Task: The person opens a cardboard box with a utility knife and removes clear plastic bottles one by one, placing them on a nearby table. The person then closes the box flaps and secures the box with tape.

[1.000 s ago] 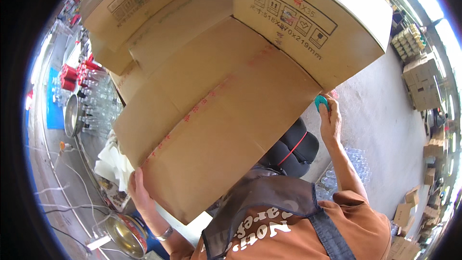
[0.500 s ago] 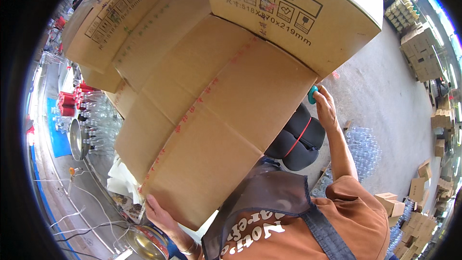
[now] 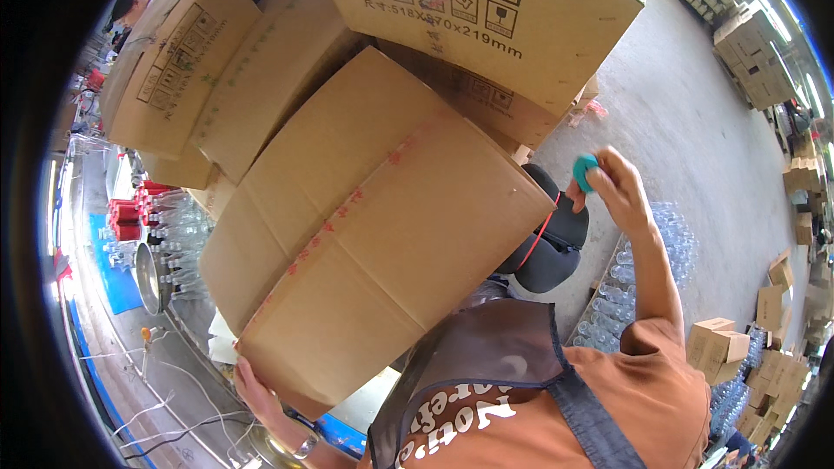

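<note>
A large brown cardboard carton (image 3: 382, 234) with a line of red print along its seam tilts in front of me. My left hand (image 3: 259, 395) grips its lower left corner, with the fingers partly hidden behind the cardboard. Off the carton's right corner, my right hand (image 3: 618, 191) is closed around a small round teal object (image 3: 585, 172), whose kind I cannot make out. That hand is apart from the cardboard.
Another printed carton (image 3: 486, 26) stands behind, with more cartons (image 3: 174, 78) at the left. A black cushioned seat (image 3: 556, 252) with a red cord is beyond the right corner. Clear glass bottles stand at the left (image 3: 184, 234) and right (image 3: 617, 287). A person (image 3: 130, 2) is at the far left.
The carton has come away from the cartons behind it and shifted lower, opening a dark gap. My right hand has moved right, off its corner, with the teal object.
</note>
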Available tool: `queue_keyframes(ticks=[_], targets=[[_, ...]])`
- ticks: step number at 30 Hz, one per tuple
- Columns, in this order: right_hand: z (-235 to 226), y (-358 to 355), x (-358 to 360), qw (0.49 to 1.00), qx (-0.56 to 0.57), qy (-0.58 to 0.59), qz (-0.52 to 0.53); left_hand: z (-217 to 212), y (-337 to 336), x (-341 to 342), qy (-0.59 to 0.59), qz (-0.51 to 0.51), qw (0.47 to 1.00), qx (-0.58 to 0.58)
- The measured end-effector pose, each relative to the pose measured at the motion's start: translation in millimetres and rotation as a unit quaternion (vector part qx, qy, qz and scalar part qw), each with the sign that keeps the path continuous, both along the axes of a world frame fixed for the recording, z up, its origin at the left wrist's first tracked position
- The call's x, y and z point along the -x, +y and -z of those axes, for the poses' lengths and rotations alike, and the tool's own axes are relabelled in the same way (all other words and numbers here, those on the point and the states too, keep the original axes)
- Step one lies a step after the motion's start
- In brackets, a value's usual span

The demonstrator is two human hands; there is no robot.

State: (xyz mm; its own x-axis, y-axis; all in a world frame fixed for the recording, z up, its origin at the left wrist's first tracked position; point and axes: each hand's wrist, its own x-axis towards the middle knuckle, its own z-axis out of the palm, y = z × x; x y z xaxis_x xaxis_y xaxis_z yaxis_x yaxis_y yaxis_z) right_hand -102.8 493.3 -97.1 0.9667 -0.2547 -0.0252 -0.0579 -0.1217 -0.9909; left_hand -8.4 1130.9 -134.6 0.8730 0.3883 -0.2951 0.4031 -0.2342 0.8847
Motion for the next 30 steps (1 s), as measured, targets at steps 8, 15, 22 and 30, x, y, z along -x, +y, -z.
queue_keyframes(ticks=[8, 15, 22, 30], targets=[[22.4, 34.8, -148.2, 0.994, 0.105, 0.027, -0.014, 2.0, 7.2, -45.3, -0.02, -0.009, 0.993, 0.12], [77.7, 29.1, -188.3, 0.982, 0.155, -0.097, 0.041, -8.8, 2.4, -51.4, -0.037, -0.052, 0.993, 0.095], [69.7, 30.2, -197.0, 0.998, 0.051, 0.014, 0.018, -11.0, 9.3, -46.9, -0.067, -0.041, 0.993, 0.086], [78.3, 22.2, -202.0, 0.999, 0.019, 0.039, -0.013, -11.0, 3.9, -48.8, -0.073, -0.036, 0.995, 0.052]])
